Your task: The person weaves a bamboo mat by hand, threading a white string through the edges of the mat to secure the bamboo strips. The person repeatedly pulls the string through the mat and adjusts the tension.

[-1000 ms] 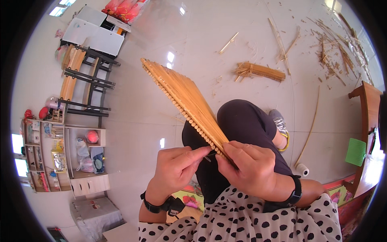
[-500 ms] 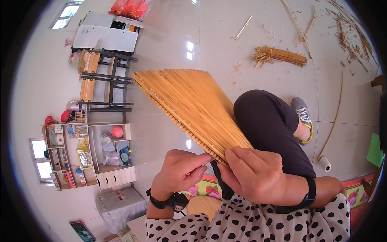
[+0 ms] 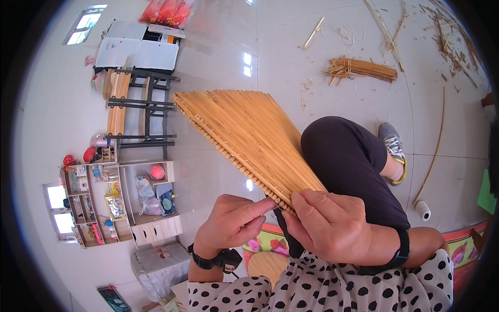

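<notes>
- Mid-view in my feed, the stick panel (image 3: 249, 140) slants up toward 11 o'clock;
- at 4 o'clock I see the right hand (image 3: 332, 221), thumb and fingers clamped on the panel's lower end;
- around half past six, the left hand (image 3: 231, 222), index fingertip at the knobby edge; I cannot tell whether it pinches anything;
- at 2 o'clock, a stick bundle (image 3: 366, 69);
- near half past three, a white spool (image 3: 422, 210).

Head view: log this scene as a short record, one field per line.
Held: panel of thin tan sticks
Right hand: pinching the panel's lower corner
Left hand: fingertips at the panel's knobbly edge; any grip unclear
Floor: stick bundle, scattered sticks, white spool
Left background: shelf unit, pink ball in a compartment
</notes>
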`<act>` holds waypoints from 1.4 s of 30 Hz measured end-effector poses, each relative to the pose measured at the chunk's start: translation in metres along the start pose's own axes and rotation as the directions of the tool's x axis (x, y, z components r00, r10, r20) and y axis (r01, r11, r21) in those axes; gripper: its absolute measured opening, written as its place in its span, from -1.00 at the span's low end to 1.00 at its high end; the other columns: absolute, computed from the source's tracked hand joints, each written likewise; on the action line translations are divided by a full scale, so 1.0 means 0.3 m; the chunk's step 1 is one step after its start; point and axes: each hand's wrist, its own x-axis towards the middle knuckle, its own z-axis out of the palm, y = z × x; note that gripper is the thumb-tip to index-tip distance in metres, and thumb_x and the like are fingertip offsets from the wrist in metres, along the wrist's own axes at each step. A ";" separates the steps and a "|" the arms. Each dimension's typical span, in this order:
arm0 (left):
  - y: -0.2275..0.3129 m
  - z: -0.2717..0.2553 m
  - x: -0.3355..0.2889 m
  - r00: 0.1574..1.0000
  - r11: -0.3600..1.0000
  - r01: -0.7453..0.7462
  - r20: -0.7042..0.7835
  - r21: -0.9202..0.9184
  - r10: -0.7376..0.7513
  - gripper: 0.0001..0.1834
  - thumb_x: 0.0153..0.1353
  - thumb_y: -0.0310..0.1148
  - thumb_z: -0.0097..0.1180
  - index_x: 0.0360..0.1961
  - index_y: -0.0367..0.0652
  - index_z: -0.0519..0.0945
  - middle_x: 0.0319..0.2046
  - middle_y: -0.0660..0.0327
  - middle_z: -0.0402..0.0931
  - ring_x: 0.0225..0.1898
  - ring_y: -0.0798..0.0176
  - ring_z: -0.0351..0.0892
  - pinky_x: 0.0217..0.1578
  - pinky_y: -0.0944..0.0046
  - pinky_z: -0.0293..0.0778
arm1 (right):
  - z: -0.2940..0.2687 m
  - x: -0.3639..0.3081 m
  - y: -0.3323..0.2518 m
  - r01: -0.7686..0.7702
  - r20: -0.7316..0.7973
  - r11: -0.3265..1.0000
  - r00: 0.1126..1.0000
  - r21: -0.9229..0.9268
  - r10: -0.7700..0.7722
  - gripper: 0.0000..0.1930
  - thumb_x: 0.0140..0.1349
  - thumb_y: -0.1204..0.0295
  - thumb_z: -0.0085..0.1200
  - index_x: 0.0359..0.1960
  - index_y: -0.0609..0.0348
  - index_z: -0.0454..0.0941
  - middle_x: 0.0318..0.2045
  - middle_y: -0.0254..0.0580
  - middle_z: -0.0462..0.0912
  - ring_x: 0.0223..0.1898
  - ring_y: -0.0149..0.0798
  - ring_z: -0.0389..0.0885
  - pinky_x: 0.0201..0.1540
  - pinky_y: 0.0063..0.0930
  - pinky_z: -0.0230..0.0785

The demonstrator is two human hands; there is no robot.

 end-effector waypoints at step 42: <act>0.018 0.062 0.013 0.977 0.998 0.043 -0.213 0.045 -0.032 -0.72 0.06 -0.72 0.24 -0.18 -0.27 0.63 -0.53 0.11 0.63 -0.59 0.14 0.63 -0.57 0.28 0.49 | 0.004 -0.005 0.004 0.008 0.006 1.000 1.000 0.011 -0.008 -0.70 -0.02 0.53 0.38 -0.26 0.46 0.61 -0.40 -0.01 0.66 -0.50 -0.16 0.70 -0.50 -0.42 0.59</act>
